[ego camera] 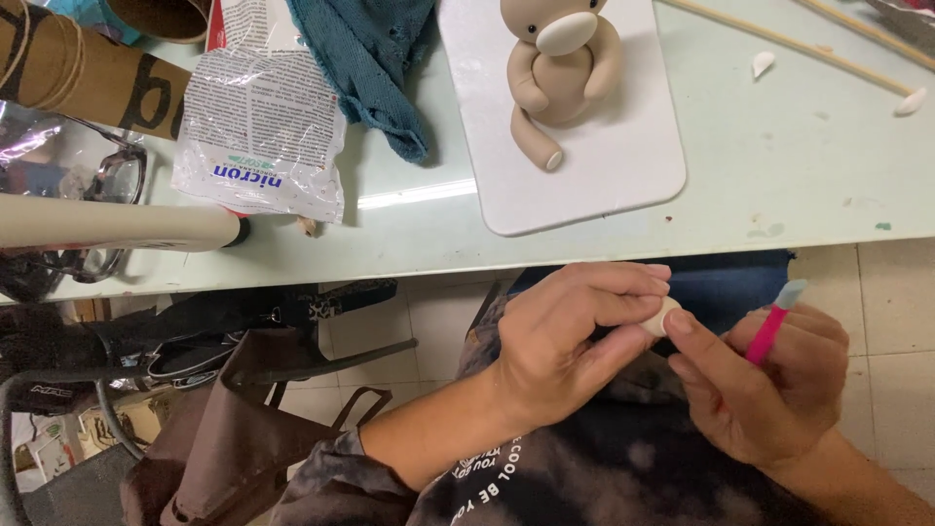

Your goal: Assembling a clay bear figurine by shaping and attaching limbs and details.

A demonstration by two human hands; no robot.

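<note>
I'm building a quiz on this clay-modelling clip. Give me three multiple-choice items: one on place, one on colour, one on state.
1. Where does the clay figure stand?
A white board
B floor
C plastic bag

2. What colour is the handle of the tool in the right hand?
A green
B pink
C black

3. How is the small white clay piece held?
A lying on the table
B pinched in the left hand
C stuck to the figure

Answers: A, it sits on the white board; B, the handle is pink; B, the left fingers close round it.

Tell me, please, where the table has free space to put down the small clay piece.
Free: the table between the white board and the wooden sticks, and the strip along its near edge. Crowded: the left end, with plastic bag, teal cloth and glasses.
</note>
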